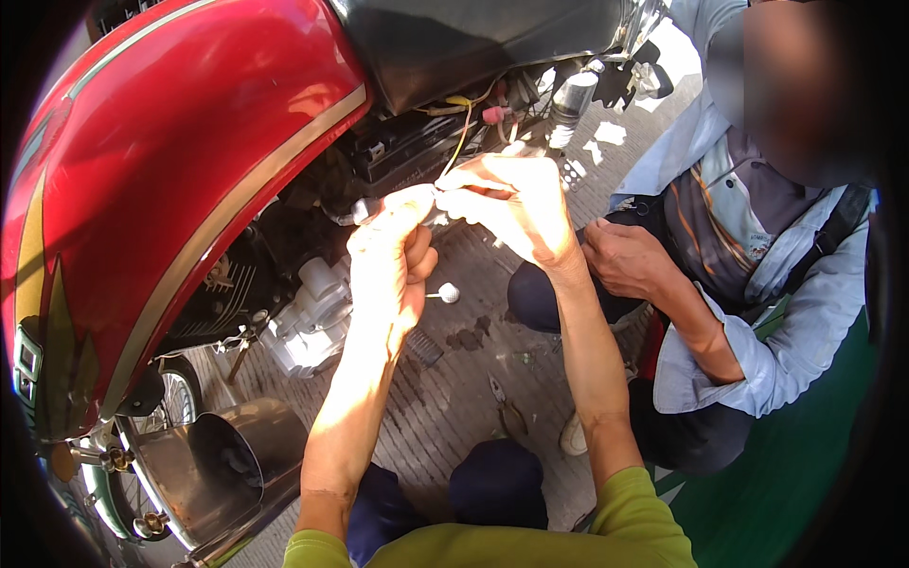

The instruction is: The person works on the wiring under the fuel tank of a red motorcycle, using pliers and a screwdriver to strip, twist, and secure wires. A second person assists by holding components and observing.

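My left hand (393, 246) and my right hand (516, 204) meet fingertip to fingertip beside the motorcycle's open side. Both are closed in a pinch on the end of a thin pale yellow wire (462, 142). The wire runs up from my fingers to the space below the black seat (473, 43). Glare and my fingers hide the exact tip. Near the wire's upper part are a yellow piece (458, 100) and a pink-red connector cover (494, 115).
A red fuel tank (208, 142) fills the left, above the silver engine casing (317, 312). Pliers (508, 412) lie on the grooved ground between my knees. A steel cylinder (222, 454) is at lower left. Another person (757, 227) sits close at my right, hand near my right wrist.
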The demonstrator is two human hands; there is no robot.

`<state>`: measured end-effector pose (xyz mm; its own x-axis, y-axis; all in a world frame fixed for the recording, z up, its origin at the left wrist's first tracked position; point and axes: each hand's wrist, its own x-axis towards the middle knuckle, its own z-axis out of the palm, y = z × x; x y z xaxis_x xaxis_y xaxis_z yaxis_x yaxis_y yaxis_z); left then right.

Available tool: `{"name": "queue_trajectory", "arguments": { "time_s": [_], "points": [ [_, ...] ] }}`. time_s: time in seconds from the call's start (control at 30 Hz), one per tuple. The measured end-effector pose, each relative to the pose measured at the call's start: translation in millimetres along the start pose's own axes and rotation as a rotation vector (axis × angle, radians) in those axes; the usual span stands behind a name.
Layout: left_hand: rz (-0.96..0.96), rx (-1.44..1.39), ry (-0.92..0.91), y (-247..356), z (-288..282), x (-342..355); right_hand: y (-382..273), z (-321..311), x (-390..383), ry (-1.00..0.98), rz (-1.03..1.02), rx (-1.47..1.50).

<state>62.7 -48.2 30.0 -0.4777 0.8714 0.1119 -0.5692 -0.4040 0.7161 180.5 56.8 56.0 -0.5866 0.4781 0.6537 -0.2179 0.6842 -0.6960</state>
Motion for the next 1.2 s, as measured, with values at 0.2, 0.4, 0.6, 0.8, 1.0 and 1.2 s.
{"name": "queue_trajectory", "arguments": {
  "time_s": [0.2, 0.4, 0.6, 0.8, 1.0, 1.2],
  "points": [
    [0.025, 0.054, 0.032, 4, 0, 1, -7, 8, 1, 0.045, -0.178, -0.090],
    [0.060, 0.050, 0.021, 6, 9, -1, -10, 2, 1, 0.027, 0.103, 0.224],
    [0.270, 0.258, -0.039, -2, 3, 4, -10, -2, 5, 0.050, 0.014, 0.036],
    [0.338, 0.350, 0.034, -1, 2, 6, -9, -3, 13, -0.006, -0.020, -0.122],
    [0.546, 0.572, 0.102, -10, 0, 10, -14, -7, 16, -0.084, 0.191, 0.111],
    [0.543, 0.504, 0.109, -10, 14, 7, -12, -11, 23, -0.091, 0.232, 0.271]
  ]
}}
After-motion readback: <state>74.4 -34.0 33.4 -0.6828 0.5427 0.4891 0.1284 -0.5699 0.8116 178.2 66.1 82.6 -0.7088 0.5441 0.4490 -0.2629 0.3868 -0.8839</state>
